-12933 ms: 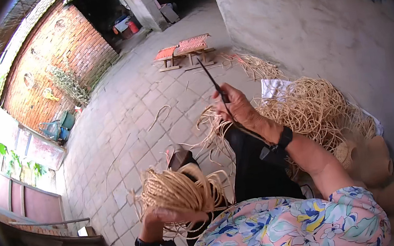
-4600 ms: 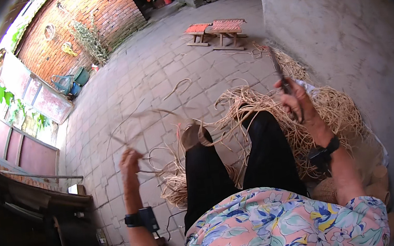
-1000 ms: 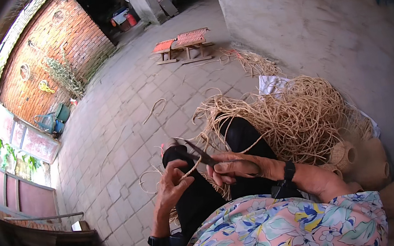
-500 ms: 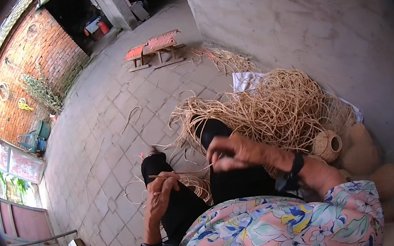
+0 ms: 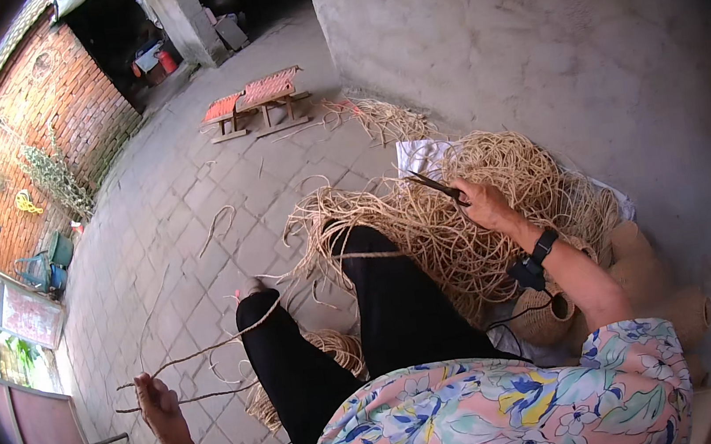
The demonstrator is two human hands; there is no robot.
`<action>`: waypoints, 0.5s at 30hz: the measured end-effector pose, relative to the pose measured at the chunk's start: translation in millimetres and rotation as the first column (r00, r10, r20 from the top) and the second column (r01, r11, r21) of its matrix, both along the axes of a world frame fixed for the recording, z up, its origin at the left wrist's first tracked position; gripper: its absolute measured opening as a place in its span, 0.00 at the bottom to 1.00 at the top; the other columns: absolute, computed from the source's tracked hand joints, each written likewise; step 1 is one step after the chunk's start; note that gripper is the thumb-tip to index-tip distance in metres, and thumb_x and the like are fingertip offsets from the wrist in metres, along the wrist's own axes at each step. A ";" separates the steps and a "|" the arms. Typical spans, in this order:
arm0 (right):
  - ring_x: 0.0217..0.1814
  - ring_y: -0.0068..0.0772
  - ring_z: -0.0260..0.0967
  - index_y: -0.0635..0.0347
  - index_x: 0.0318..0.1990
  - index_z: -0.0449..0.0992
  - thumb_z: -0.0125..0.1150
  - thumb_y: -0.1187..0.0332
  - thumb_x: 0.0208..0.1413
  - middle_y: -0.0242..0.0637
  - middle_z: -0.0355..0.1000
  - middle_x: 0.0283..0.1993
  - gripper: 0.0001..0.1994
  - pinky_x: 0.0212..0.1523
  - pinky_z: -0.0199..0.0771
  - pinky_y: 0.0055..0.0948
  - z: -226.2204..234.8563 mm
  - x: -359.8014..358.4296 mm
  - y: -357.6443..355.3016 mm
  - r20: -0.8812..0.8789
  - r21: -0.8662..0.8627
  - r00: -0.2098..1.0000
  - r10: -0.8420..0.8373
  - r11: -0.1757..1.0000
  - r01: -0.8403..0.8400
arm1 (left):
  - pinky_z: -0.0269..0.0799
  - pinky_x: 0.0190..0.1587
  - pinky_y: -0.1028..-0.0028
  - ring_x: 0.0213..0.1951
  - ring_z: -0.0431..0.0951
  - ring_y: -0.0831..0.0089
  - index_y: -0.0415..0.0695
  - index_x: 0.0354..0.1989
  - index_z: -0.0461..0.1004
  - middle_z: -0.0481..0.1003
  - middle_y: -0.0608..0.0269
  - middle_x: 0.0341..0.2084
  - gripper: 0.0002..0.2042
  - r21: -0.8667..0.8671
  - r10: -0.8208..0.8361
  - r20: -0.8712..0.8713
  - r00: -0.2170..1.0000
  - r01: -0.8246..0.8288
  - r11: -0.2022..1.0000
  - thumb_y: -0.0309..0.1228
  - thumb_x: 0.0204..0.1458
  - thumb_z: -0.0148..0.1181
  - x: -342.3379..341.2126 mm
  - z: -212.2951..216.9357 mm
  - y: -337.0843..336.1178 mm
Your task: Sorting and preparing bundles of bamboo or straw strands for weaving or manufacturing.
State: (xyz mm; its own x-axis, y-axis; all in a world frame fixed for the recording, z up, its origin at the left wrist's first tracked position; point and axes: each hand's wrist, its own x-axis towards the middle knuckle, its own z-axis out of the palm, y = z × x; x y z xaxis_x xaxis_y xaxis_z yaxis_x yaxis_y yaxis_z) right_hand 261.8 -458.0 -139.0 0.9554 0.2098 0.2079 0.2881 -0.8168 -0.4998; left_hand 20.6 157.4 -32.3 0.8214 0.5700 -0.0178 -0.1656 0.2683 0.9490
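Note:
My left hand [image 5: 159, 404], out to the left of my knees, pinches a tan twisted straw cord [image 5: 211, 350]. Two strands pass through its fingers, with short ends sticking out beyond them. One strand runs up over my left knee; the other trails back toward my legs. On the right, my right hand [image 5: 487, 206] is closed round the handles of dark scissors [image 5: 434, 185], their blades pointing away to the upper left. Below the scissors spreads a big tangled heap of straw cord [image 5: 510, 247], reaching up to my right knee.
Woven straw pots [image 5: 546, 316] sit to my right, beside the cord heap. A white cloth [image 5: 420, 155] shows under the heap. Ahead stand two low stools [image 5: 270, 89] with red woven seats. A concrete wall [image 5: 527, 32] rises on the right. Coiled cord [image 5: 331, 349] lies between my legs.
My left hand has moved down and left, drawing the cord out. My right hand has moved up over the heap and now holds scissors, which did not show before. The view has shifted slightly.

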 end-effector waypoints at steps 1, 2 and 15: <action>0.28 0.44 0.72 0.48 0.47 0.67 0.59 0.70 0.49 0.38 0.73 0.29 0.17 0.26 0.70 0.39 7.8 1.0 6.3 -0.002 0.044 0.993 0.115 0.992 -0.115 | 0.45 0.15 0.85 0.14 0.51 0.88 0.49 0.37 0.70 0.68 0.71 0.21 0.10 -0.001 0.002 -0.002 1.000 -0.002 1.000 0.42 0.59 0.51 -1.0 -0.8 -4.9; 0.28 0.44 0.72 0.48 0.47 0.67 0.59 0.70 0.49 0.38 0.73 0.29 0.17 0.26 0.70 0.39 4.6 -1.7 18.5 -0.003 0.044 0.993 0.118 0.992 -0.117 | 0.46 0.16 0.85 0.15 0.52 0.87 0.49 0.37 0.71 0.68 0.71 0.21 0.10 -0.024 0.021 -0.009 1.000 -0.021 1.000 0.42 0.59 0.52 -1.2 -2.6 -12.1; 0.35 0.51 0.71 0.53 0.41 0.66 0.58 0.72 0.44 0.44 0.71 0.32 0.15 0.33 0.70 0.46 -38.3 -17.3 147.1 0.155 0.076 0.975 0.157 0.982 -0.170 | 0.48 0.16 0.85 0.15 0.54 0.87 0.49 0.38 0.71 0.68 0.72 0.21 0.09 -0.139 0.065 0.016 0.998 -0.062 0.988 0.40 0.59 0.51 -20.0 -33.9 15.3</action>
